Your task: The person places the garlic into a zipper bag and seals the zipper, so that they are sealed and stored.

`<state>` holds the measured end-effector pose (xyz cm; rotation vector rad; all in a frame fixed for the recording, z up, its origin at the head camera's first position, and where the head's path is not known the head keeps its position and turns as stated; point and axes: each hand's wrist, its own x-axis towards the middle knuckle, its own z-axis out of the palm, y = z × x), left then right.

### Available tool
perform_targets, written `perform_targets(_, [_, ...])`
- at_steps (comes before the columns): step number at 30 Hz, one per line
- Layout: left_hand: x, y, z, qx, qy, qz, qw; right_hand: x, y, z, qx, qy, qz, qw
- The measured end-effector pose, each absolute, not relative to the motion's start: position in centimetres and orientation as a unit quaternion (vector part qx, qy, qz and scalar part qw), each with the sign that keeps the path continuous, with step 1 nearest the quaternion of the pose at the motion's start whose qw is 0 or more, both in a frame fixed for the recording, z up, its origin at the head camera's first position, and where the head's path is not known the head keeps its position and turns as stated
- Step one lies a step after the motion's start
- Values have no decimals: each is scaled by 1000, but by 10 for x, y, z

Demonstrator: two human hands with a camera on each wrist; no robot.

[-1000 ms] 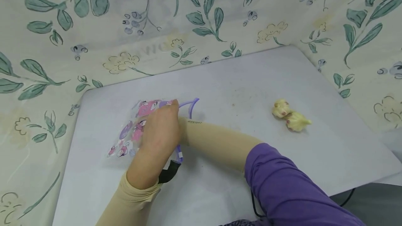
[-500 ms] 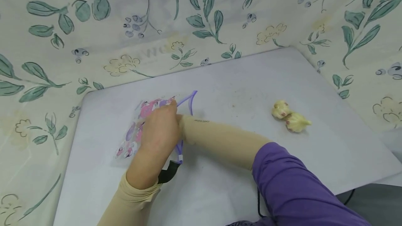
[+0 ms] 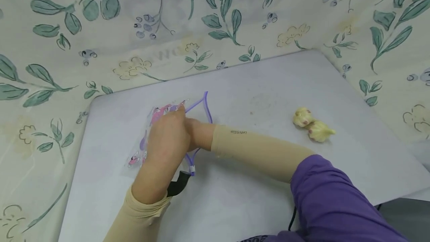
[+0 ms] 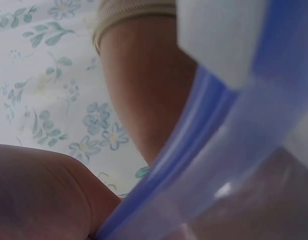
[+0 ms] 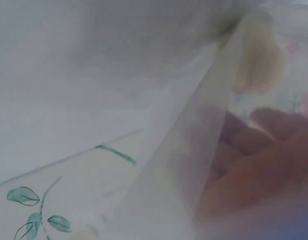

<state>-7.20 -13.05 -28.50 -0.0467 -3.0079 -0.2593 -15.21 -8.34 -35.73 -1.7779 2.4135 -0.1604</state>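
Left hand [image 3: 169, 135] grips one clear plastic bag [image 3: 158, 114] near its mouth, fingers bent down over the edge, fingertips out of sight. Right hand [image 3: 199, 133] reaches in at the mouth, mostly covered by the left; whether its fingers are spread, pressed together or pinching, cannot tell. Bag count: one, lying tilted on the left half of one white table [image 3: 218, 85], printed with pink and purple cartoon figures, its rim [image 3: 208, 109] purple, with one small white slider [image 3: 192, 168] at the near end. Contents: right wrist view gives one pale yellowish bulb [image 5: 261, 62], blurred, apparently behind the plastic; full number inside not countable. Fingers there also blurred, owner uncertain. Garlic bulbs [image 3: 314, 125] on the table: two, touching, well apart from the bag on the right side. Sleeves: two beige sleeves [image 3: 262, 152], one purple sleeve [image 3: 336, 197] above the right one. One black band [image 3: 178, 184] at the left wrist. Writing: small dark lettering [image 3: 238, 132] on the right beige sleeve, seemingly "LetsSlim"; faint marks [image 3: 164, 53] on the leaf-patterned backdrop [image 3: 221, 18] too weak to read.
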Motion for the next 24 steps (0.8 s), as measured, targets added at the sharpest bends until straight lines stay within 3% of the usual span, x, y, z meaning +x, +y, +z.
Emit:
perform_targets(5, [-70, -131, -285, -15, -993, -86, 80, -152, -60, -350, -609, 786, -82, 71])
perform_targets(14, [-72, -131, -286, -29, -993, -85, 75, -156, 27, -335, -540, 837, -89, 0])
perform_targets(24, [-73, -131, -285, -19, -992, -110, 66, -186, 132, -334, -372, 917, -135, 39])
